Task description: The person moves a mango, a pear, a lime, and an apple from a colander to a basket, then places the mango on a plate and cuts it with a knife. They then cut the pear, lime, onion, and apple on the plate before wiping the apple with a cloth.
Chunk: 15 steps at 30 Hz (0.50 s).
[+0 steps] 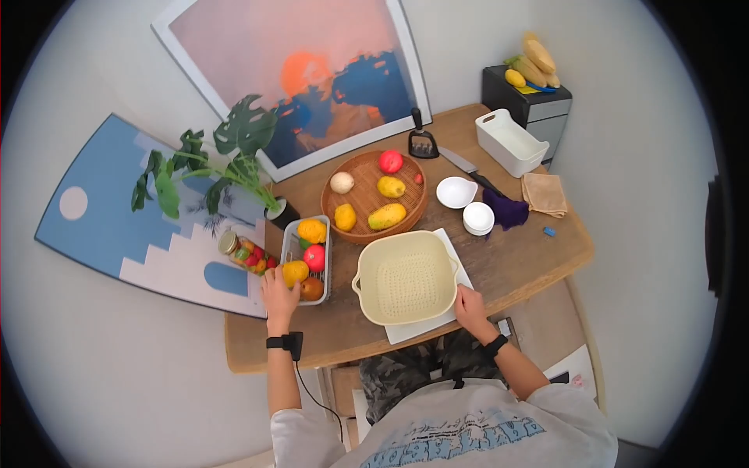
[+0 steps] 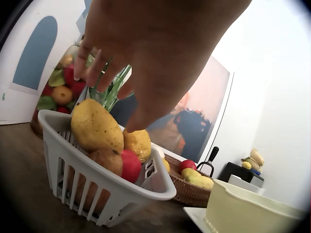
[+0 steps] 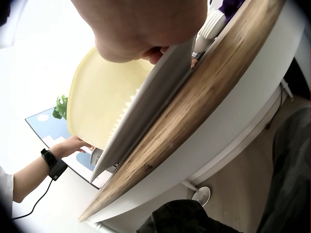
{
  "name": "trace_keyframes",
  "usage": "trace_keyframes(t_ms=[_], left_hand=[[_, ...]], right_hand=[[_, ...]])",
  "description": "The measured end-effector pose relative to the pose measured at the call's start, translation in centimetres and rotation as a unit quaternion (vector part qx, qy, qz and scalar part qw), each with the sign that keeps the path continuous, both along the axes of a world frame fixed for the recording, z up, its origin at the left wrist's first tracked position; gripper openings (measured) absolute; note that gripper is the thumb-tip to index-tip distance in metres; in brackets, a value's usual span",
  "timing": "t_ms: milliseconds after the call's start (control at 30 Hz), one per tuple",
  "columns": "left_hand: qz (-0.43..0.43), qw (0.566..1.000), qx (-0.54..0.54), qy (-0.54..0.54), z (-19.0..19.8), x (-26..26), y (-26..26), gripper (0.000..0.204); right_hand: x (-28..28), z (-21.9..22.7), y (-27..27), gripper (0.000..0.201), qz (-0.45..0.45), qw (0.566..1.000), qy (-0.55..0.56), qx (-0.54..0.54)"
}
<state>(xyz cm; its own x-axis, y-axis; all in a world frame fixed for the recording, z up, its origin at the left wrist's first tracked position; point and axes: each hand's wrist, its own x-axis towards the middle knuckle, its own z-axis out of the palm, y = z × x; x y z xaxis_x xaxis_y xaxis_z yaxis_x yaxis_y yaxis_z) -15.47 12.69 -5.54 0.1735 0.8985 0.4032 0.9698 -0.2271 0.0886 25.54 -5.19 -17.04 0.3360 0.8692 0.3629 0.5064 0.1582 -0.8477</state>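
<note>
My left hand (image 1: pixel 278 298) is at the near left of a grey slotted basket (image 1: pixel 328 269). In the left wrist view its fingers reach loosely over a yellow mango (image 2: pixel 95 127), with a gap showing between. A red fruit (image 1: pixel 314 257), a brown round fruit (image 1: pixel 311 290) and another yellow fruit (image 1: pixel 312 230) lie in that basket. My right hand (image 1: pixel 470 306) grips the right edge of a white board (image 3: pixel 141 114), its fingertips partly hidden. On this board stands a cream perforated basket (image 1: pixel 409 273) with two handles, nothing inside it.
A round wicker tray (image 1: pixel 355 226) of fruit lies behind. Left stand a jar (image 1: pixel 243 251) and a potted plant (image 1: pixel 281 212). To the right are white bowls (image 1: pixel 456 192), a knife (image 1: pixel 459 160), a purple cloth (image 1: pixel 505 210), a tan cloth (image 1: pixel 544 193) and a white bin (image 1: pixel 511 144).
</note>
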Motion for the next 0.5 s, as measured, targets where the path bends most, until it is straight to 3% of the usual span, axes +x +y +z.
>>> trace_keyframes(t_ms=[167,267,500], left_hand=[[0.041,0.99,-0.127,0.044,-2.1,-0.8,3.5,0.068],[0.038,0.986,-0.138,0.082,-1.8,-1.0,3.9,0.071],[0.012,0.992,-0.113,0.057,-2.7,-1.7,4.5,0.066]], right_hand=[[0.0,0.0,-0.1,0.023,-0.009,1.0,-0.028,0.006],[0.0,-0.2,0.0,0.023,-0.018,0.999,-0.04,0.006],[-0.2,-0.1,-0.1,0.027,-0.017,0.998,-0.053,0.016]])
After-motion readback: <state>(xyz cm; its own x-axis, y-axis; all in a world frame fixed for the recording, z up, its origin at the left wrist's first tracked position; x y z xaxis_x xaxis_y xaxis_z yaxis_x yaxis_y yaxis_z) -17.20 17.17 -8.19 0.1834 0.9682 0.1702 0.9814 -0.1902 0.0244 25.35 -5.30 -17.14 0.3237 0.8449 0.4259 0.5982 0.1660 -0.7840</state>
